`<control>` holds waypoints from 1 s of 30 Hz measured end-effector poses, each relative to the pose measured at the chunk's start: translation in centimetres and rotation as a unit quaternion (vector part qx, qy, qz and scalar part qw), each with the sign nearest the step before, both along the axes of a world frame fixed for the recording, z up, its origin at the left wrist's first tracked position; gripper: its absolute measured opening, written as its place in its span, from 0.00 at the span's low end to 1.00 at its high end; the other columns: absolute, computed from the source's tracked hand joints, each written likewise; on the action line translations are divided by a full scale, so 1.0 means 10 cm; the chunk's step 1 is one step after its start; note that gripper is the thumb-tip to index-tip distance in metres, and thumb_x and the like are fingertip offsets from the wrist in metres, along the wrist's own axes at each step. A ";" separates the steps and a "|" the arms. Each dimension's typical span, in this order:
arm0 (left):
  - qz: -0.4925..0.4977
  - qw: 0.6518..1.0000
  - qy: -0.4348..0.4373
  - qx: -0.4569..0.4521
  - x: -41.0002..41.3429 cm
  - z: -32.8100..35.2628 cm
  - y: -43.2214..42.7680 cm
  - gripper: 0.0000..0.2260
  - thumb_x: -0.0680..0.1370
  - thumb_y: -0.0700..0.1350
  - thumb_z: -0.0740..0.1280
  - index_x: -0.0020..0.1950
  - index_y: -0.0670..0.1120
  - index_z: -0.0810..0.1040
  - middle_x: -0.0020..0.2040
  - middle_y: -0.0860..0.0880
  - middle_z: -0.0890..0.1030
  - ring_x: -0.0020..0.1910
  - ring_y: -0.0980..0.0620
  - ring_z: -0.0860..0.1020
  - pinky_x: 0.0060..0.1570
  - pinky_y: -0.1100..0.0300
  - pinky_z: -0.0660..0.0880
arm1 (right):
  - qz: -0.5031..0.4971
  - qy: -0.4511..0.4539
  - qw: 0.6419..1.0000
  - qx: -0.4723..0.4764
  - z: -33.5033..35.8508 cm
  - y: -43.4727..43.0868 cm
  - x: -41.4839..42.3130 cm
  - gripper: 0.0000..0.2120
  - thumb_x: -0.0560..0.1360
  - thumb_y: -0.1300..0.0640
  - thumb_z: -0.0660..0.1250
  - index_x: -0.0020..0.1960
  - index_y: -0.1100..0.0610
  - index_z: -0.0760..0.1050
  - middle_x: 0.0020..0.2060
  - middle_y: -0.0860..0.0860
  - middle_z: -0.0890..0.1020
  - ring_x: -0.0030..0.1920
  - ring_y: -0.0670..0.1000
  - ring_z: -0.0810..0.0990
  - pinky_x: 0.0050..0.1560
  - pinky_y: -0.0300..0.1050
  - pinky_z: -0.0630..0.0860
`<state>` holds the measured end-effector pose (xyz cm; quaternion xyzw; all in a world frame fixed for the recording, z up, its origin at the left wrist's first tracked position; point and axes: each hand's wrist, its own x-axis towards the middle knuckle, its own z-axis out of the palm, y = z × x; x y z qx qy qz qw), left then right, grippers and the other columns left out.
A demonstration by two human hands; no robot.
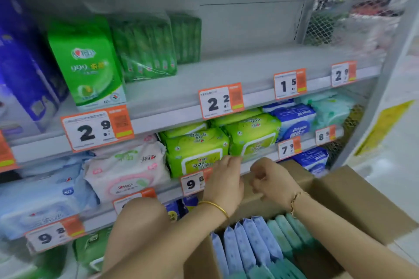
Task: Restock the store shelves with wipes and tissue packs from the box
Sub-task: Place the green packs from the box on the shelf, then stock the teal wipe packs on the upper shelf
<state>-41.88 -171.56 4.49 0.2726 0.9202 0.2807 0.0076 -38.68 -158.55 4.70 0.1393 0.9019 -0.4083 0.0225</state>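
Wipes packs (254,242) upright in my cardboard box (353,192) below right, my left hand (223,180) fingers loosely extended at shelf edge (258,164) touching lime green pack (251,136), my right hand (273,180) curled empty over box flap, upper shelf (238,70) right half open.

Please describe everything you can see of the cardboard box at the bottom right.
The cardboard box is plain brown, open at the top, with its flaps folded outward. It sits in front of the shelves, its far edge close to the lower shelf rail. Inside, flat packs stand upright on edge in a row: light blue packs on the left, teal packs on the right. The right hand hovers curled over its far flap; whether it touches is unclear. The bottom of the box is out of view.
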 end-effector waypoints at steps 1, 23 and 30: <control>-0.015 0.999 -0.019 -0.025 -0.01 -0.10 0.07 0.22 0.76 0.36 0.59 0.71 0.46 0.66 0.68 0.46 0.68 0.69 0.46 0.65 0.69 0.55 0.64 | -0.009 -0.021 1.000 0.002 -0.11 0.12 0.01 0.10 0.72 0.62 0.65 0.52 0.55 0.69 0.43 0.54 0.79 0.45 0.56 0.80 0.43 0.50 0.77; -0.041 0.960 -0.239 -0.142 -0.05 -0.96 0.34 0.16 0.78 0.39 0.62 0.66 0.42 0.71 0.64 0.44 0.75 0.63 0.47 0.74 0.61 0.57 0.70 | -0.036 -0.255 0.966 -0.004 -1.42 0.75 0.19 0.10 0.77 0.63 0.61 0.57 0.65 0.70 0.48 0.62 0.77 0.47 0.62 0.82 0.47 0.59 0.81; -0.068 0.956 -0.238 -0.159 -0.09 -1.03 0.44 0.15 0.78 0.37 0.61 0.64 0.41 0.73 0.62 0.44 0.76 0.61 0.46 0.74 0.60 0.58 0.70 | 0.187 -0.350 0.909 0.129 -1.77 0.58 0.43 0.17 0.76 0.52 0.64 0.33 0.61 0.73 0.30 0.56 0.72 0.32 0.52 0.71 0.32 0.42 0.66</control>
